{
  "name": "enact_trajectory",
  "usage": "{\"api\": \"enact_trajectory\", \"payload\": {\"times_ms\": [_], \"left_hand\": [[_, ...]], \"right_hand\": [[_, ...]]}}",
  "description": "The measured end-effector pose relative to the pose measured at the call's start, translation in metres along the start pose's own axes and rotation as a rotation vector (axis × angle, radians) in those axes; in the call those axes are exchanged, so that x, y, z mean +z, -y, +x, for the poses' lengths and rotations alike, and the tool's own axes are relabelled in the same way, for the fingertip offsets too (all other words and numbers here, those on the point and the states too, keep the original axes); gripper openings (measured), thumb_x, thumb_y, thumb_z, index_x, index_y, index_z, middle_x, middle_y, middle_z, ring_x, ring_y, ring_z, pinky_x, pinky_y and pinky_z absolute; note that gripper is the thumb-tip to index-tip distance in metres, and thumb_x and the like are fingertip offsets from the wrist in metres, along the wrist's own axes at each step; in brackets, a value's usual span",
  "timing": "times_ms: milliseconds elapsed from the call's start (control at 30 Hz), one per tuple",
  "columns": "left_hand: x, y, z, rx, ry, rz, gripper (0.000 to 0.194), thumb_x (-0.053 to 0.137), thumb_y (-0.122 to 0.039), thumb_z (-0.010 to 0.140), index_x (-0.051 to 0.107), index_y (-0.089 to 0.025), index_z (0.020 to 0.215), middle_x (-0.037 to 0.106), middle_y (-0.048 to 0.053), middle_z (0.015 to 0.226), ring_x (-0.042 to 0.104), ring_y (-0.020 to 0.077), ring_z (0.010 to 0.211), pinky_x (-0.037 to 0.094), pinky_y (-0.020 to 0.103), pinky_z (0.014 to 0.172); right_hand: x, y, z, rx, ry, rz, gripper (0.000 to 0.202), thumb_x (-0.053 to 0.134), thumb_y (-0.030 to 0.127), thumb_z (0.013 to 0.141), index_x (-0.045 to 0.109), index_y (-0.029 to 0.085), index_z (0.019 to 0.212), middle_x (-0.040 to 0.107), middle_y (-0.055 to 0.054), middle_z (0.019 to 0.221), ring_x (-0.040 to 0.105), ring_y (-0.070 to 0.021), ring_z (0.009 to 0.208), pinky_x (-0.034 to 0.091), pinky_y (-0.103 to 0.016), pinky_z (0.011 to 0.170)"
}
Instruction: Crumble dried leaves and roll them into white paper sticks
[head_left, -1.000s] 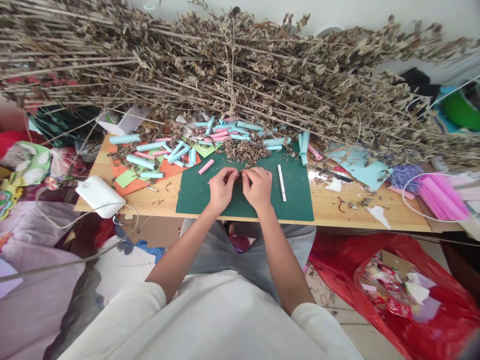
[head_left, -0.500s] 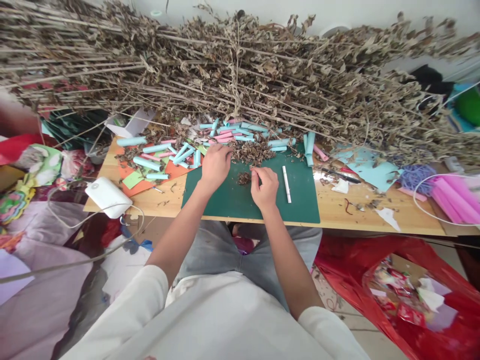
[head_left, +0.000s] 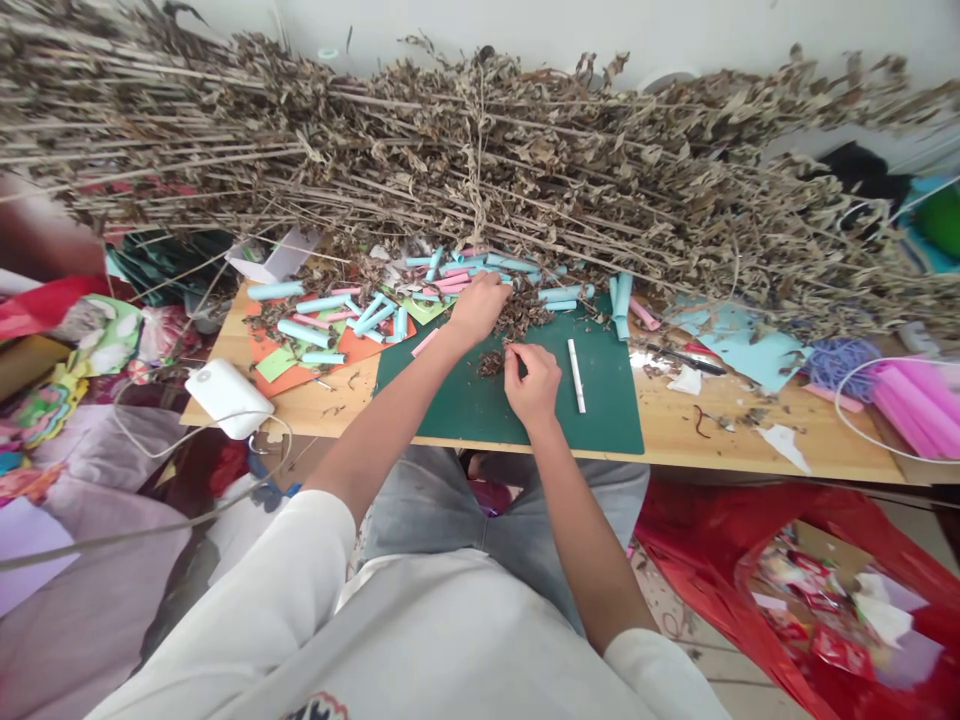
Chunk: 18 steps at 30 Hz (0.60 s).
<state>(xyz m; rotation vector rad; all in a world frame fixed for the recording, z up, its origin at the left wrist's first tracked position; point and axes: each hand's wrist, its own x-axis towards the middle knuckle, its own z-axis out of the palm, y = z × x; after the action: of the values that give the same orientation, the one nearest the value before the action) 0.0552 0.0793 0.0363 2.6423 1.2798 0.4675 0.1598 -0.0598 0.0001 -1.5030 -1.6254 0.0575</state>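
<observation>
My left hand (head_left: 481, 308) reaches over the back of the green mat (head_left: 480, 410), at the edge of a loose heap of dried leaves (head_left: 525, 312). Its fingers are bent down and closed, and their tips are hidden. My right hand (head_left: 534, 380) rests on the mat with thumb and index finger pinched together; what they hold is too small to tell. Just left of those fingertips lies a small clump of crumbled leaves (head_left: 490, 363). A white stick-like tube (head_left: 576, 376) lies to the right of my right hand. Blue paper rolls (head_left: 324, 304) and pink ones lie behind and left.
A wide bundle of dried stalks (head_left: 390, 150) spans the back. A white power bank (head_left: 229, 398) with a cable sits at the table's left edge. A black pen (head_left: 686, 360) and paper scraps lie right of the mat. A red bag (head_left: 697, 540) hangs open below at right.
My left hand has moved right and further back, onto the edge of the leaf heap. A pink roll now shows at the mat's left edge. My right hand is almost unmoved; the view has shifted slightly.
</observation>
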Motion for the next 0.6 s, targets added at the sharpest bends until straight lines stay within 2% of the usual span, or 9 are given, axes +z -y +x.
{"api": "enact_trajectory", "payload": {"times_ms": [200, 400, 600], "left_hand": [[-0.012, 0.010, 0.004, 0.025, -0.168, -0.110, 0.029, 0.042, -0.013, 0.091, 0.070, -0.016, 0.095, 0.064, 0.012, 0.092, 0.058, 0.0232, 0.092, 0.045, 0.035, 0.083], [-0.018, 0.025, 0.000, 0.043, -0.308, -0.213, 0.027, 0.041, -0.015, 0.092, 0.067, -0.017, 0.099, 0.063, 0.011, 0.104, 0.059, 0.0208, 0.100, 0.044, 0.032, 0.086], [-0.021, 0.032, -0.004, 0.030, -0.368, -0.290, 0.022, 0.044, -0.017, 0.093, 0.066, -0.018, 0.097, 0.066, 0.008, 0.101, 0.060, 0.0183, 0.101, 0.043, 0.029, 0.090]], "right_hand": [[0.001, -0.001, 0.000, 0.007, 0.009, 0.009, 0.022, 0.046, 0.026, 0.094, 0.066, 0.020, 0.088, 0.071, -0.006, 0.082, 0.063, -0.0203, 0.078, 0.044, -0.034, 0.076], [0.001, -0.001, -0.001, 0.011, 0.000, 0.021, 0.022, 0.046, 0.027, 0.095, 0.066, 0.020, 0.089, 0.072, -0.006, 0.084, 0.064, -0.0200, 0.080, 0.045, -0.034, 0.078], [0.001, -0.002, -0.001, 0.024, 0.019, 0.011, 0.023, 0.046, 0.027, 0.095, 0.067, 0.020, 0.087, 0.072, -0.007, 0.084, 0.064, -0.0197, 0.079, 0.045, -0.033, 0.077]]}}
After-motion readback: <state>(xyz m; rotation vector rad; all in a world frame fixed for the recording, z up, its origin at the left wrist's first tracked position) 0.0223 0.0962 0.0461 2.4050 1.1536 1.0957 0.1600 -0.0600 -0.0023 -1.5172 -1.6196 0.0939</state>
